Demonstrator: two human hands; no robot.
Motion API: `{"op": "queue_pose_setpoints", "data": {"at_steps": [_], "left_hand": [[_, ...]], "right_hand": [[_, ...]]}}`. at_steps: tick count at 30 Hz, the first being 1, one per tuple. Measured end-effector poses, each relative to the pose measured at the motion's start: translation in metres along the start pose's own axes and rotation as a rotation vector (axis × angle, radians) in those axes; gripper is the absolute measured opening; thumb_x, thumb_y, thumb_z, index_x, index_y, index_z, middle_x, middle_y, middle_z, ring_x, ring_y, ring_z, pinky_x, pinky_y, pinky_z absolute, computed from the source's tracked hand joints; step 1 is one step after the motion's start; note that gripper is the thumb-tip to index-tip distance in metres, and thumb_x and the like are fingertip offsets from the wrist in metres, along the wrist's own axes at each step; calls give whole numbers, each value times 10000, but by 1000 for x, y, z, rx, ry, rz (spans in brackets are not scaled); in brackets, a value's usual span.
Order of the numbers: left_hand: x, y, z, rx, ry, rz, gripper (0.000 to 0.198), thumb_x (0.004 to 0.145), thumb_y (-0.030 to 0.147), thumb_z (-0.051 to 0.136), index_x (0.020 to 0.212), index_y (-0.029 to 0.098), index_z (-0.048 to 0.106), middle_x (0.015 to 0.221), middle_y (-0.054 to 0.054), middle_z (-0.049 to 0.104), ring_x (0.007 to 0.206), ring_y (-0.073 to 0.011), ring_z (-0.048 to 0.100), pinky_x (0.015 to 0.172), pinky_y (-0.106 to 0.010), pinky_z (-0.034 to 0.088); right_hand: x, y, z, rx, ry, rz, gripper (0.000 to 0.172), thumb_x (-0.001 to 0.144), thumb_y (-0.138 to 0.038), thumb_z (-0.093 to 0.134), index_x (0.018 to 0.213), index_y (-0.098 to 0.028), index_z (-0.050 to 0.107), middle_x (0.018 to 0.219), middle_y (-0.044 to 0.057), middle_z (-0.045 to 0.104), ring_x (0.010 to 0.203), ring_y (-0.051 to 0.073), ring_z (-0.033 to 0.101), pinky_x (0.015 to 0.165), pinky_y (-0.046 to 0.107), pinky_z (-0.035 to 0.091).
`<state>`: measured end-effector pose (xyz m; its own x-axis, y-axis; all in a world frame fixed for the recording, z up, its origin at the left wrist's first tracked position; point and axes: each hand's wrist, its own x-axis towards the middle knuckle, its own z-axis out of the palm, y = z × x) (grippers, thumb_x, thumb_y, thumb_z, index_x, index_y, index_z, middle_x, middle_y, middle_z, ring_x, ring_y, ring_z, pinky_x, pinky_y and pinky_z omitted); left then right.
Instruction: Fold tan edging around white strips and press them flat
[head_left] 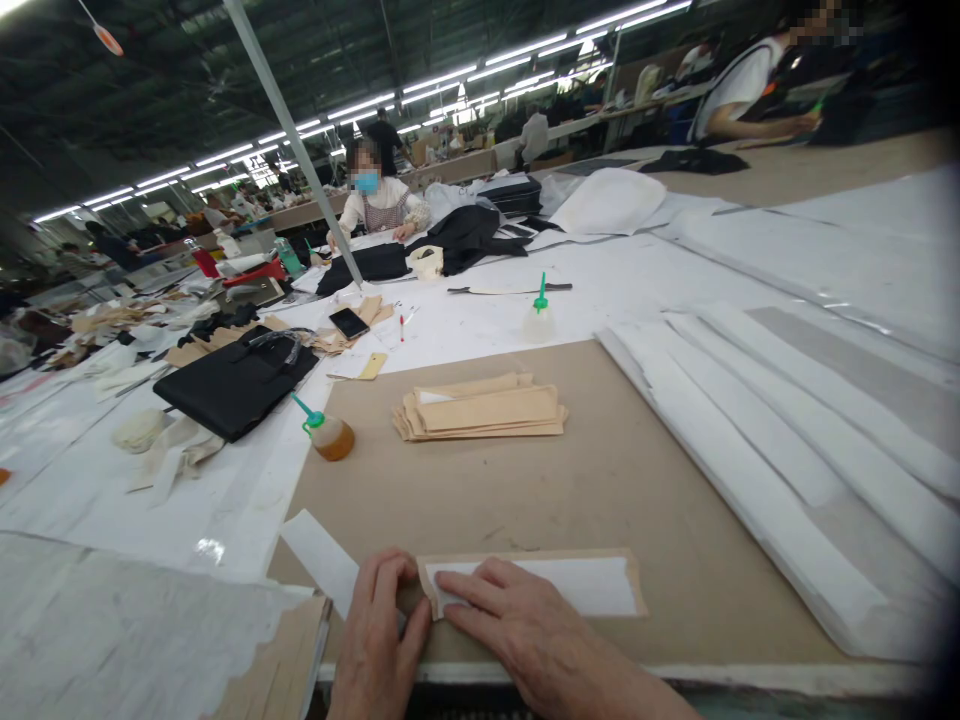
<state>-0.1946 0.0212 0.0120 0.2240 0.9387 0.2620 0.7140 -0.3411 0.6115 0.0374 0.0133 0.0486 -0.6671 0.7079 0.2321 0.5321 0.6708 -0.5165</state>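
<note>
A tan strip [637,585] lies flat on the brown board near its front edge, with a narrower white strip [600,587] on top of it. At the tan strip's left end, my left hand [381,635] is curled, its thumb and fingers closed about the edge. My right hand [514,625] lies over the white strip, its fingers stretched out and pressing near the left end. A loose white strip [322,555] sits to the left, partly under my left hand. Farther back on the board is a pile of tan strips [487,412].
A bottle of amber liquid [334,440] with a green nozzle stands at the board's left edge, and a clear one [538,322] behind it. Long white sheets [750,480] cover the right. A black bag [236,385] lies left. A masked person [379,205] works across the table.
</note>
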Motion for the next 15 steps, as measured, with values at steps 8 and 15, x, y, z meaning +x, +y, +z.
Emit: {"op": "queue_pose_setpoints", "data": {"at_steps": [8, 15], "left_hand": [[-19, 2, 1, 34, 47, 103, 124, 981, 296, 569, 993, 255, 685, 1097, -73, 621, 1043, -236, 581, 896, -383, 541], [-26, -9, 4, 78, 81, 206, 212, 1002, 290, 540, 1137, 297, 704, 1170, -76, 620, 1099, -228, 573, 896, -349, 545]], "right_hand": [[6, -1, -5, 38, 27, -16, 290, 860, -36, 565, 1079, -214, 631, 1202, 35, 677, 918, 213, 567, 825, 340, 491], [6, -1, -6, 56, -9, 11, 239, 919, -48, 548, 1074, -217, 617, 1178, 14, 675, 918, 206, 557, 843, 328, 478]]}}
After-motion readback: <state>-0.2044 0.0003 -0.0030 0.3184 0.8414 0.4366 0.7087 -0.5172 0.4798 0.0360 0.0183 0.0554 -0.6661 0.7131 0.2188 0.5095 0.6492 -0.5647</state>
